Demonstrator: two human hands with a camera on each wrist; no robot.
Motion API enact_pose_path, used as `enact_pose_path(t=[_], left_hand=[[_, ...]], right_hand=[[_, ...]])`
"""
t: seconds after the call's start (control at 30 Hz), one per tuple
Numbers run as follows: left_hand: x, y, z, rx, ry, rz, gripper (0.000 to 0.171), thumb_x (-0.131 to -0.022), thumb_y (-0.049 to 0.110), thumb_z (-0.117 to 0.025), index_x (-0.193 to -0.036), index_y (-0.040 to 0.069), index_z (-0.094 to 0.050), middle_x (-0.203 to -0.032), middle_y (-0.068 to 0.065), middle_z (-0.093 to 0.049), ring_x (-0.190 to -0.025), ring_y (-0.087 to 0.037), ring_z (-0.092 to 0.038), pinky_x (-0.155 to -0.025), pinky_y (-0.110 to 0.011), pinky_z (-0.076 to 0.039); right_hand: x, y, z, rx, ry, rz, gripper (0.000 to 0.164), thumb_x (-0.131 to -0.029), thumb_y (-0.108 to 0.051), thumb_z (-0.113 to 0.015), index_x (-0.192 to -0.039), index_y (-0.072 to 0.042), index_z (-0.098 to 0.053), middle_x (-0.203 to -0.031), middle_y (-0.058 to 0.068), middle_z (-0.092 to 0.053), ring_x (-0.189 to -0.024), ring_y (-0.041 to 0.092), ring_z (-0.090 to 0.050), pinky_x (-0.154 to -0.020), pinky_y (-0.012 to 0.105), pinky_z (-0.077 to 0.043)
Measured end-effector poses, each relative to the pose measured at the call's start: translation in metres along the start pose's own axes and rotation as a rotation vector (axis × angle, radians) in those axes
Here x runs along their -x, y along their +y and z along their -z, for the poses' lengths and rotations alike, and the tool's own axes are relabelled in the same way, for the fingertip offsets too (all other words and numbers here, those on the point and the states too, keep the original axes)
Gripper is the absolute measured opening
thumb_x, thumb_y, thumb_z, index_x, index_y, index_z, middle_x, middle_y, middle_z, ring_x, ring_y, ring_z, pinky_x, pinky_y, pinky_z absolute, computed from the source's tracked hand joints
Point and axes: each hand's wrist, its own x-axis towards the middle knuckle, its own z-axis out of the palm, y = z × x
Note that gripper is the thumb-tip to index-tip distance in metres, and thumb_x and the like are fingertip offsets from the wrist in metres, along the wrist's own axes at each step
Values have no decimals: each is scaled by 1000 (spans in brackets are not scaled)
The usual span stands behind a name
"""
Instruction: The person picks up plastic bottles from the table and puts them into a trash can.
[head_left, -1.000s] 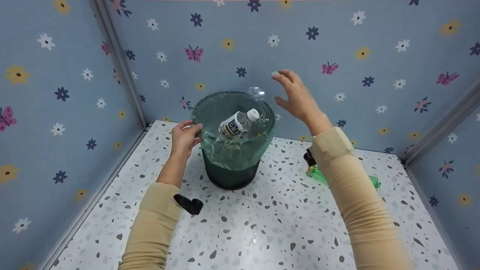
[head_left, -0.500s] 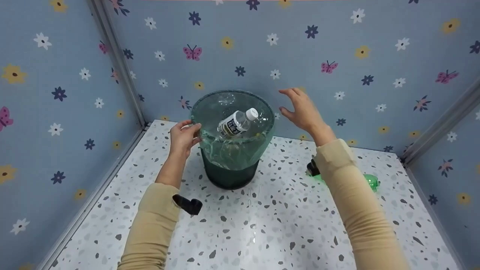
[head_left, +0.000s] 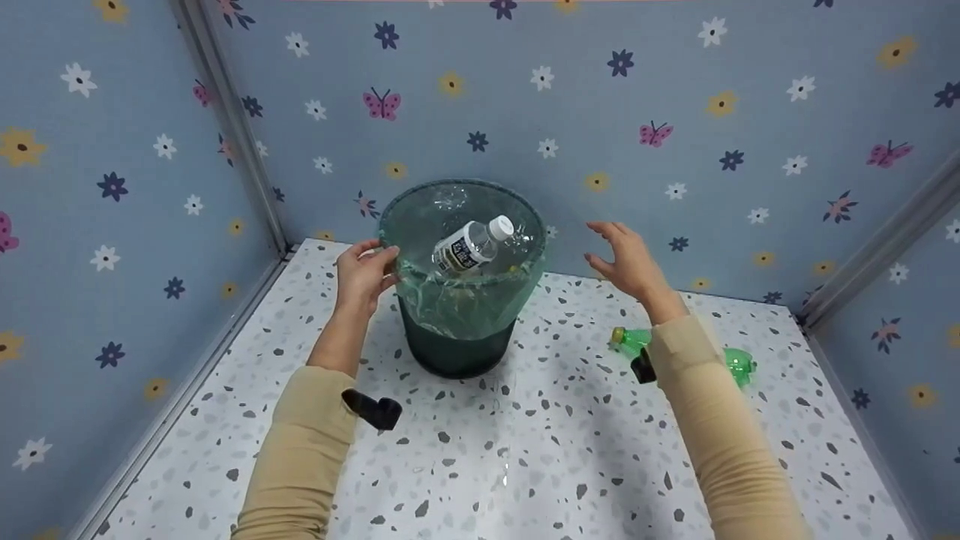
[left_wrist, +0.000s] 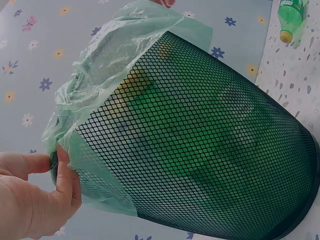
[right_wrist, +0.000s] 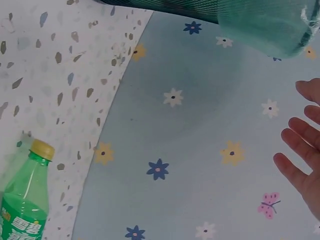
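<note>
My left hand [head_left: 361,277] pinches the rim of a black mesh waste bin [head_left: 459,356], thumb on one side and fingers on the other, over its thin green bin liner [head_left: 472,313]. Inside the bin lies a tilted clear bottle [head_left: 463,251] with a white cap and dark label. Behind it a shiny clear plastic piece [head_left: 451,199] shows; its full shape is hard to make out. Green shapes show blurred through the mesh in the left wrist view. My right hand [head_left: 631,264] hangs empty in the air right of the bin, fingers apart. Nearest below it is a green bottle [head_left: 739,366].
The green bottle, yellow-capped, lies on the speckled white surface [head_left: 585,420], partly hidden by my right sleeve. Flower-patterned blue walls [head_left: 510,90] close in the back and both sides. The bin stands close to the back wall.
The clear plastic piece, seen above the bin's right rim earlier, is now inside at the back. My right hand has moved down and to the right. The left hand keeps its hold.
</note>
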Motion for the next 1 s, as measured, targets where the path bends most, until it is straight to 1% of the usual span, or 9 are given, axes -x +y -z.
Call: enact_pose_path(t=[0.2, 0.37, 0.47, 0.67, 1.0], left_hand=[[1, 0, 1, 3, 2, -1, 41, -88, 9, -54, -126, 2, -40, -94, -7, -49, -78, -15, -53, -63, -21, -48], [1, 0, 1, 6, -4, -4, 41, -88, 8, -54, -126, 2, -39, -94, -7, -49, -76, -14, -53, -60, -21, -47], [1, -1, 1, 10, -1, -6, 40, -88, 8, -54, -125, 2, -40, -94, -7, -49, -76, -14, -53, -59, -21, -47], [1, 0, 0, 2, 6, -8, 40, -88, 8, -54, -125, 2, -40, -94, -7, -49, -76, -15, -52, -60, -21, -47], [3, 1, 0, -17, 18, 7, 41, -88, 9, -54, -126, 3, -40, -96, -7, -51, -79, -15, -54, -62, -21, -48]], right_hand=[[14, 22, -11, -15, -36, -90, 47, -87, -14, -58, -128, -1, -42, -126, 20, -42, -112, 34, -41, -93, 49, -33], [28, 42, -18, 4, -69, -115, 48, -87, -15, -58, -128, 1, -41, -125, 22, -42, -111, 36, -41, -91, 50, -34], [37, 54, -20, 12, -100, -137, 50, -86, -16, -58, -129, 2, -40, -126, 23, -41, -113, 38, -39, -92, 50, -32], [53, 74, -24, 25, -173, -217, 56, -85, -18, -60, -131, 3, -36, -131, 25, -35, -118, 40, -33, -94, 53, -29], [78, 102, -36, 63, -228, -268, 60, -81, -17, -64, -130, 6, -36, -129, 30, -33, -114, 44, -36, -90, 55, -32]])
